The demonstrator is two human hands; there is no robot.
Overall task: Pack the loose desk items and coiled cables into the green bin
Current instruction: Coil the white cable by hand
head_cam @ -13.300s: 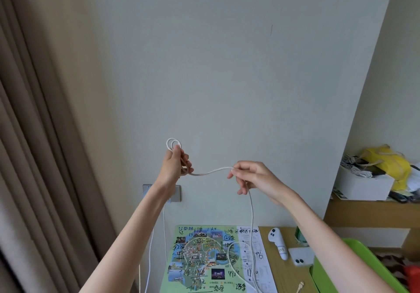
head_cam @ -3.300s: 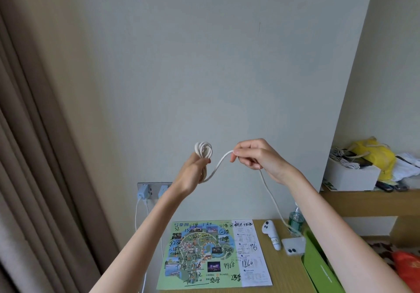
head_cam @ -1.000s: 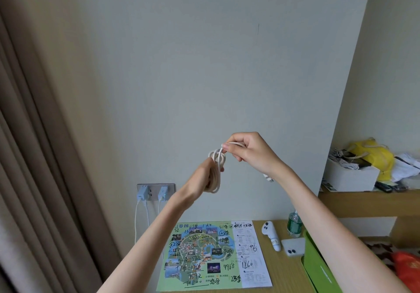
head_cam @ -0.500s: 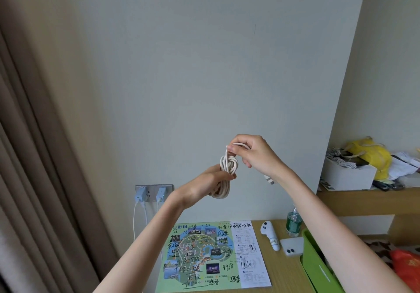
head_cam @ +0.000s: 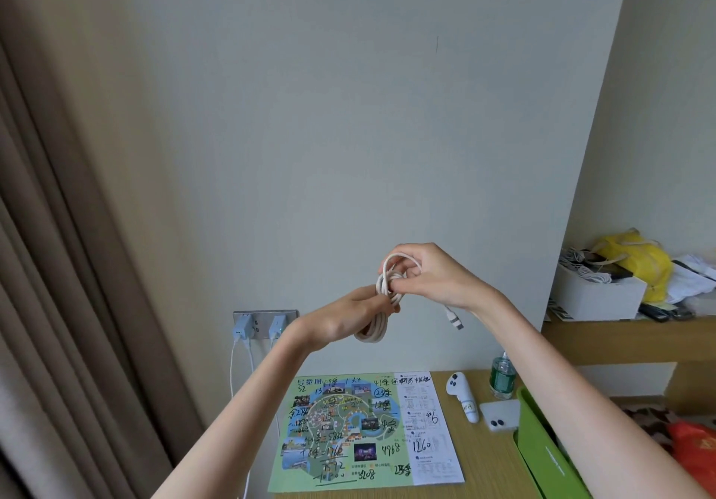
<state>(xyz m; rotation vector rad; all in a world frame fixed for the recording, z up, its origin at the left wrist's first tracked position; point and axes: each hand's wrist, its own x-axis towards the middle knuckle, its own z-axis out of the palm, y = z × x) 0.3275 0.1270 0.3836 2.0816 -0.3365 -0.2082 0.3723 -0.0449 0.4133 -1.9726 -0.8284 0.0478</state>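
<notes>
While the white cable [head_cam: 372, 334] is hanging in mid-air well above the desk [head_cam: 488, 463], already gathered into a small bundle of loops, the left hand [head_cam: 348, 316] is gripping that bundle round its middle with the fingers curled about it. The right hand [head_cam: 434, 277] is pinching a last turn of cord at the top, apparently wrapping or tucking it to lock the coil, and the plug end [head_cam: 455, 318] is dangling free just beneath the right wrist. The coiling is looking nearly finished, but this cable is not yet going into the green bin [head_cam: 542, 452]. The bin is standing at the right end of the desk, below and to the right of both hands, and the right forearm is hiding most of its inside, so what is lying in it cannot be told. Several loose things are waiting on the desk outside the bin: a printed map sheet [head_cam: 360, 429], a white controller [head_cam: 461, 394], a white phone [head_cam: 499, 415] just beside the bin wall, and a small green bottle [head_cam: 502, 376] behind it. Judging by that, most of the packing is remaining to be done.
</notes>
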